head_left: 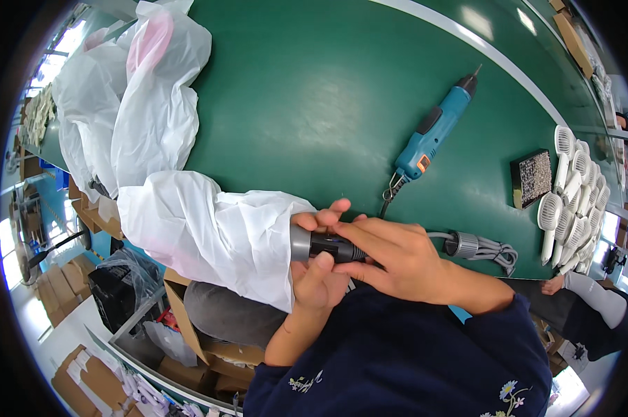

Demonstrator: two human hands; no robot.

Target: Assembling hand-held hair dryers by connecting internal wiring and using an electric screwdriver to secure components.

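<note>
While both hands are gripping it at the desk's (314, 104) near edge, left hand (319, 278) and right hand (397, 260) fingers closed, the grey-black handle (322, 244) is lying crosswise, its left end hidden inside the white bag (210, 233).

— Where is there room on the worktop (314, 104)?

— The wide green middle lies bare, from the white plastic bags (140, 97) at the left edge across to the blue electric screwdriver (432, 132), which lies slantwise.

— And near the front edge?

— Crowded. The white bag (210, 236) spreads on the left, both hands (356, 254) are closed round a grey and black handle (324, 245), and the grey coiled cable (484, 250) lies just right of them.

— The right edge?

— Blocked by a heap of white handheld fans (571, 194) and a dark speckled pad (531, 177); a narrow lane runs between pad and screwdriver.
</note>
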